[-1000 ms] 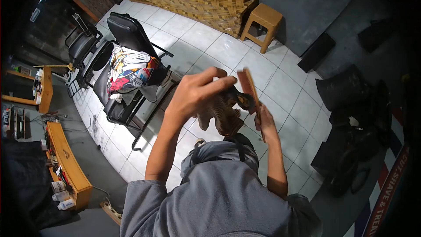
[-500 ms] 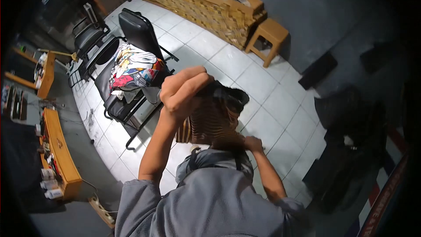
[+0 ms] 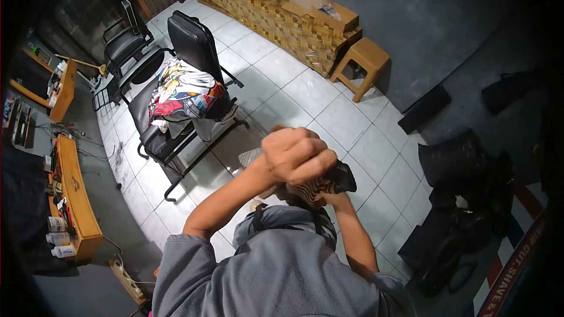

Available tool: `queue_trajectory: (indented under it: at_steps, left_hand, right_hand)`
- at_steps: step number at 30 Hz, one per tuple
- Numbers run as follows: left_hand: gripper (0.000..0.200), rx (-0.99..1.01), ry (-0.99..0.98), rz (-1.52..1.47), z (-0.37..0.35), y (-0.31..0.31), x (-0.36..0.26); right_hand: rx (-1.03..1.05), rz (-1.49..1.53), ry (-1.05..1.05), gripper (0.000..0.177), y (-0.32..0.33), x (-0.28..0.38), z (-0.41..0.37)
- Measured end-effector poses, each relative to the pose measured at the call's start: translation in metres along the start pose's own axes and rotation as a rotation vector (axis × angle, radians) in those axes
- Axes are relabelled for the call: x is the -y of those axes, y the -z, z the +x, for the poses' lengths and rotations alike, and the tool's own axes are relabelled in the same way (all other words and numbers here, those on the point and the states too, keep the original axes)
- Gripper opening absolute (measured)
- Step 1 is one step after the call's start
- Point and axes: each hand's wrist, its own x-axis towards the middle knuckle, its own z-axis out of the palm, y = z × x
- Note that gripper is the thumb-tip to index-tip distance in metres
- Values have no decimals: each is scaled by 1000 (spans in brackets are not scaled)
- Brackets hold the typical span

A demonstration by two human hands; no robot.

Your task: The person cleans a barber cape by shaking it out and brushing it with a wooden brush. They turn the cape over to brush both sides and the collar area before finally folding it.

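A dark striped cloth (image 3: 320, 188) hangs bunched in front of my body at waist height. My left hand (image 3: 299, 155) is closed in a fist above it, gripping its upper part. My right hand (image 3: 333, 198) is lower and to the right, closed at the cloth's lower edge, with its fingers mostly hidden. A paler striped portion (image 3: 251, 157) shows to the left of my left wrist. Whether the cloth is a garment cannot be made out.
A black barber chair (image 3: 197, 38) with a colourful printed cloth (image 3: 185, 88) on its seat stands ahead left. Wooden drawer shelves (image 3: 76, 191) line the left wall. A brown stool (image 3: 364, 64) and a woven-patterned bench (image 3: 264, 14) stand at the back. Black bags (image 3: 449, 152) lie right.
My left hand has moved right and down, across my front. The cloth, spread out before, is now more gathered between my hands. My right hand has shifted slightly inward.
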Motion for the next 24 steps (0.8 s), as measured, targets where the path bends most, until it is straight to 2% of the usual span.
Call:
queue_trajectory:
  at_steps: [2,3,4,6,8,11,15,16,18,20,24]
  left_hand:
    - [25,-60,91,-61,-4,8,5]
    - [30,-118,138,-69,-6,9,7]
    - [37,-142,158,-62,-7,12,8]
    - [36,-128,193,-84,-13,12,6]
    - [32,-111,193,-104,-17,12,4]
    - [26,-58,120,-214,-18,13,2]
    - [21,-30,66,-243,-16,8,-3]
    - [21,-44,63,-221,-16,4,-2]
    - [20,-72,56,-177,-15,-3,0]
    - [20,-59,29,-168,-8,-2,4]
    - [22,-57,58,-132,-3,4,7]
  right_hand:
    - [77,-552,40,35,5,-20,5]
    - [106,-784,-8,35,11,-34,6]
    - [109,-985,-145,34,16,-39,0]
    - [90,-1254,-409,34,25,-44,-7]
    - [20,-1338,-483,34,34,-46,-9]
    - [-107,-1105,-260,34,58,-36,1]
    - [-100,-364,139,34,47,38,19]
    - [-87,-222,97,34,21,95,0]
    - [-103,313,167,31,-9,121,-14]
    - [-22,189,183,28,-20,113,-17]
    - [6,-294,261,27,-34,55,-8]
